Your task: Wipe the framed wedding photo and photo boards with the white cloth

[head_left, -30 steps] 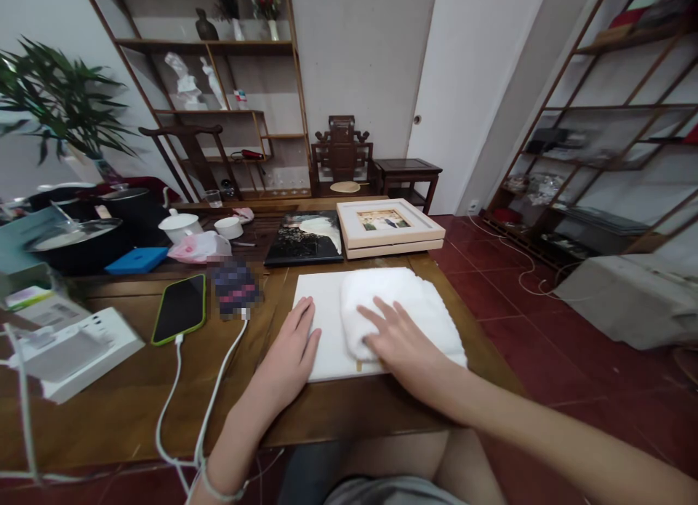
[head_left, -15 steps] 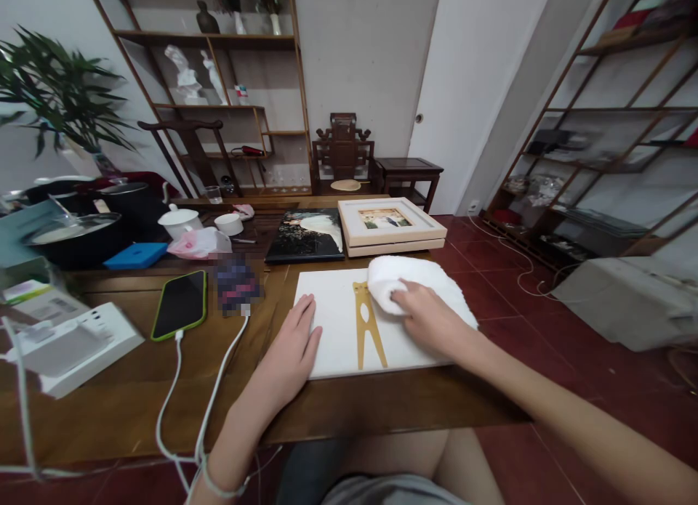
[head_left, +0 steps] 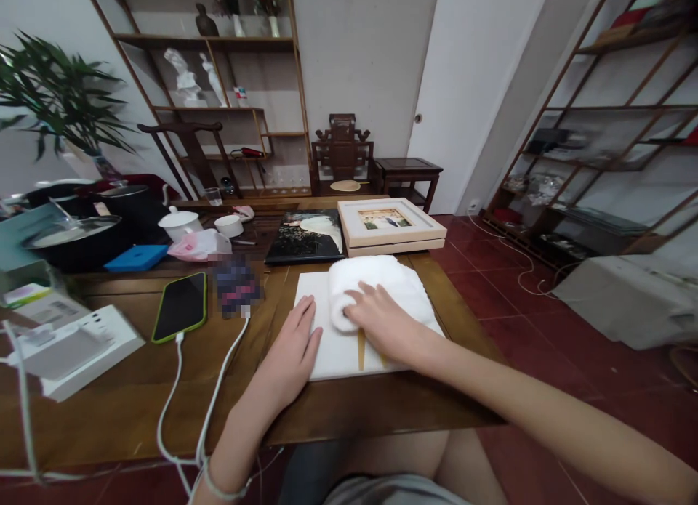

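Observation:
A flat white board [head_left: 316, 285] lies on the wooden table near its front edge. My left hand [head_left: 291, 352] rests flat on the board's left side, fingers stretched out. A folded white towel [head_left: 374, 272] covers the middle and right of the board. My right hand [head_left: 384, 323] grips the towel's rounded near fold, its fingertips pressed into the cloth. From under the towel shows part of a gold, two-legged piece [head_left: 360, 354] on the board; its upper part is hidden.
Behind the board lie a black picture panel [head_left: 278, 247] and a cream picture frame [head_left: 425, 229]. To the left are a phone [head_left: 181, 306] with a charging cable, a white power strip [head_left: 92, 352], a blue box [head_left: 136, 257] and a pink-white bag [head_left: 199, 243].
My right hand has slid the towel leftward across the board, covering the top of the gold piece. My left hand has stayed in place.

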Demonstrator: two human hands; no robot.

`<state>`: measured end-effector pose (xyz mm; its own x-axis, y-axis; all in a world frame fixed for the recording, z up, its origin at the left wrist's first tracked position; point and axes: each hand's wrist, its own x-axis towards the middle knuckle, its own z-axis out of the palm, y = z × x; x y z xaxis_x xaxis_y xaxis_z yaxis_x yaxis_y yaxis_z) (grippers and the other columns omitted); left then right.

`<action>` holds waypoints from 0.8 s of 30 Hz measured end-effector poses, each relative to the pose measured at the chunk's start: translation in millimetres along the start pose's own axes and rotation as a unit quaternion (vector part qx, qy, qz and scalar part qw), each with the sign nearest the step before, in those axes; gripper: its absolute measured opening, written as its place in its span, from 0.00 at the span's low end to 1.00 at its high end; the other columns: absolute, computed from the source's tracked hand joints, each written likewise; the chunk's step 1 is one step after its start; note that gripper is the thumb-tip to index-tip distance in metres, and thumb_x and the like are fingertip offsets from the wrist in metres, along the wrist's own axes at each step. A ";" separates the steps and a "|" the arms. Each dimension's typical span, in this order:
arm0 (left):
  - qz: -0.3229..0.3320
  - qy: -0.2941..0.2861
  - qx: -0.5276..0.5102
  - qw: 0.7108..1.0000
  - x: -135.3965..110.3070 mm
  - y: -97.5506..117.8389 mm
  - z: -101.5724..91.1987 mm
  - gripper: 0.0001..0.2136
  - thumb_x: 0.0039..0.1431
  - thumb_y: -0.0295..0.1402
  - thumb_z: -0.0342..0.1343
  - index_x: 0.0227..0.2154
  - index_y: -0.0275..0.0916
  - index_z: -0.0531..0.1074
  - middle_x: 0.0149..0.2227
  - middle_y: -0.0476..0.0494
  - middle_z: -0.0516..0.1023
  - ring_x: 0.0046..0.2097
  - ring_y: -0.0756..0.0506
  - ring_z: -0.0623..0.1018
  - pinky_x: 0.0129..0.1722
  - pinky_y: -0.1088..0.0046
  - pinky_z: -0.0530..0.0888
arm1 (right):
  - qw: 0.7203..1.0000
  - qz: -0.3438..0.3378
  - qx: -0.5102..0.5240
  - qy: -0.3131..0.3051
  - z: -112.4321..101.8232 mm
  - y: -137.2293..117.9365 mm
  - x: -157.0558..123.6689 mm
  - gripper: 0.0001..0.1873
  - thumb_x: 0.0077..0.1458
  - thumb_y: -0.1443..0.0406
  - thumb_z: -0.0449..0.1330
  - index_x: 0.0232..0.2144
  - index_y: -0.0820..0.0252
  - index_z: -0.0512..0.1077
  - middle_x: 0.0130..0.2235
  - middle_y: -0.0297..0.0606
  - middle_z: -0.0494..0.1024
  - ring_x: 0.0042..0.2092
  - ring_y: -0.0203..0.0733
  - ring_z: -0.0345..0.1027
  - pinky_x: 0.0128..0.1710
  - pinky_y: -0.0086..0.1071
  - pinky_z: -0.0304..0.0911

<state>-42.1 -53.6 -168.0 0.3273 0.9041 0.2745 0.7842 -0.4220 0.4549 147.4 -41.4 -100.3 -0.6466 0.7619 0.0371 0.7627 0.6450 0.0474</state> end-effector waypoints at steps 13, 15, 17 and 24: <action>0.002 0.007 -0.014 1.000 -0.3 -4.3 3.6 0.22 0.64 0.36 0.37 0.59 0.35 0.54 0.63 0.36 0.54 0.64 0.42 0.54 0.62 0.57 0.54 | 1.000 -0.008 0.001 0.003 8.5 -44.7 -43.3 0.12 0.54 0.73 0.53 0.36 0.59 0.75 0.54 0.49 0.67 0.57 0.64 0.55 0.49 0.60 0.57; -0.003 -0.003 -0.014 1.000 -0.6 -2.5 1.8 0.22 0.64 0.36 0.36 0.59 0.33 0.55 0.63 0.35 0.54 0.64 0.42 0.54 0.62 0.58 0.54 | 1.000 -0.002 -0.014 -0.010 0.6 -25.2 -18.8 0.17 0.52 0.77 0.51 0.41 0.61 0.72 0.53 0.51 0.68 0.56 0.60 0.56 0.48 0.55 0.59; -0.004 -0.006 -0.015 1.000 -0.9 -1.0 0.1 0.22 0.64 0.36 0.37 0.59 0.33 0.55 0.63 0.35 0.54 0.64 0.42 0.54 0.62 0.58 0.54 | 1.000 0.001 -0.027 -0.002 -1.8 -5.4 6.4 0.18 0.52 0.79 0.48 0.41 0.64 0.71 0.49 0.51 0.70 0.53 0.56 0.59 0.46 0.51 0.61; 0.005 0.001 -0.017 1.000 -0.6 -3.4 0.6 0.22 0.64 0.35 0.38 0.60 0.35 0.54 0.63 0.36 0.54 0.64 0.41 0.54 0.62 0.57 0.54 | 0.998 -0.009 -0.055 0.009 1.6 1.1 24.6 0.17 0.55 0.78 0.47 0.40 0.65 0.72 0.45 0.52 0.72 0.50 0.56 0.62 0.44 0.52 0.61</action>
<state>-44.6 -52.7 -170.2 0.3337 0.9000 0.2804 0.7631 -0.4325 0.4801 132.3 -21.8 -100.9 -0.6609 0.7485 0.0538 0.7459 0.6473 0.1571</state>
